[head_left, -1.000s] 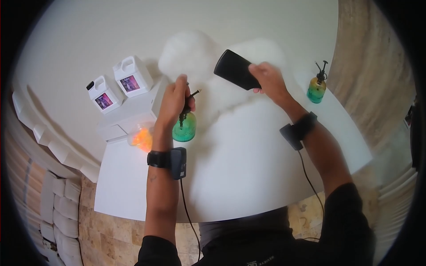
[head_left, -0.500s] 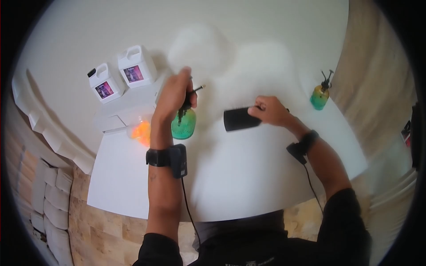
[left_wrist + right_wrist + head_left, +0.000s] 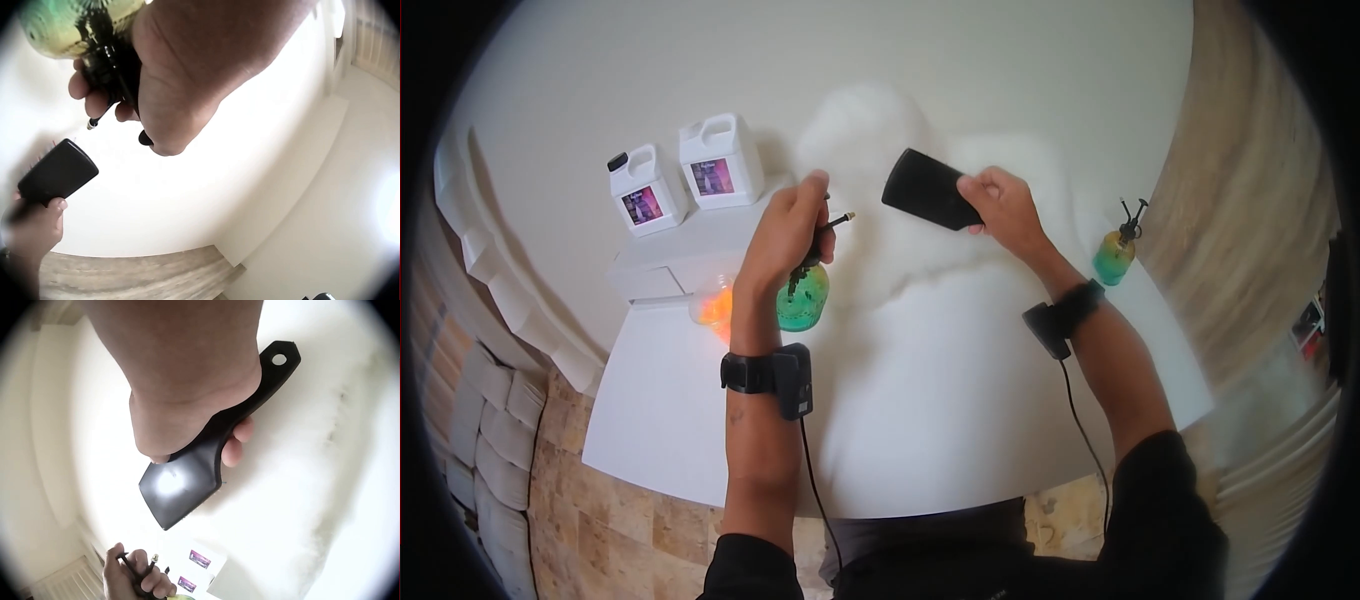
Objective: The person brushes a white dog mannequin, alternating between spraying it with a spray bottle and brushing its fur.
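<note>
The left hand (image 3: 785, 232) grips the black pump top of a green-yellow glass spray bottle (image 3: 803, 300), thumb uppermost and nozzle pointing right. In the left wrist view the fingers (image 3: 97, 100) wrap round that pump. A black paddle brush (image 3: 930, 188) is held by its handle in the right hand (image 3: 1007, 212), over fluffy white material (image 3: 1020, 170). The right wrist view shows the back of the brush (image 3: 181, 484) and its handle with a hole, the fingers curled beneath. Bristles show along one edge in the left wrist view.
Two white jugs (image 3: 720, 165) with purple labels stand on a white box (image 3: 650, 270) at the left. A container with glowing orange contents (image 3: 716, 308) sits beside the left forearm. Another spray bottle (image 3: 1113, 258) stands at the right of the white table (image 3: 670, 400).
The brush came down toward the table's front, then went back up and left over the white material. The left hand keeps its grip on the bottle.
</note>
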`<state>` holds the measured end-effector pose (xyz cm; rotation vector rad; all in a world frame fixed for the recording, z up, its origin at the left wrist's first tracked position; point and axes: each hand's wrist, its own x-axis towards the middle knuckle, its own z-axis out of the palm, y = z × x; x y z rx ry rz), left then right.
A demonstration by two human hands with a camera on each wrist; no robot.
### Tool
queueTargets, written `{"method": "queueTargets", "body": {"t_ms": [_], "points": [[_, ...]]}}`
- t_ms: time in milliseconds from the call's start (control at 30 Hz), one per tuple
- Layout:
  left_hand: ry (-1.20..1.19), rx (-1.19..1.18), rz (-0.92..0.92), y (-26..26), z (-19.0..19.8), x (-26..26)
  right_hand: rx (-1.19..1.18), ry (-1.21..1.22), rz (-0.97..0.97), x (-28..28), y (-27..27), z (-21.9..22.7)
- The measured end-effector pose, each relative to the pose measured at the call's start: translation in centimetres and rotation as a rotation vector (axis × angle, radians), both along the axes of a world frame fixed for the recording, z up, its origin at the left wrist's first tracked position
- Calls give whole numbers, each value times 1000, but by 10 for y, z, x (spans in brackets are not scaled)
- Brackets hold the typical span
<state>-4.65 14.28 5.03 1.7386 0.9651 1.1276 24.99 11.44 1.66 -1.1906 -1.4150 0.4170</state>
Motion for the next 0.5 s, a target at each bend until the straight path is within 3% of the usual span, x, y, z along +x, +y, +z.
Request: {"method": "queueTargets", "body": {"t_ms": [300,433,500], "points": [[39,-5,11,-4,1,2,-145,-90,-25,5,-13,-57],[32,-11,-10,-2,0,0,-237,-294,14,6,-21,-72],[44,5,6,-5,1,-1,-213,-527,85,10,-19,-75]]}}
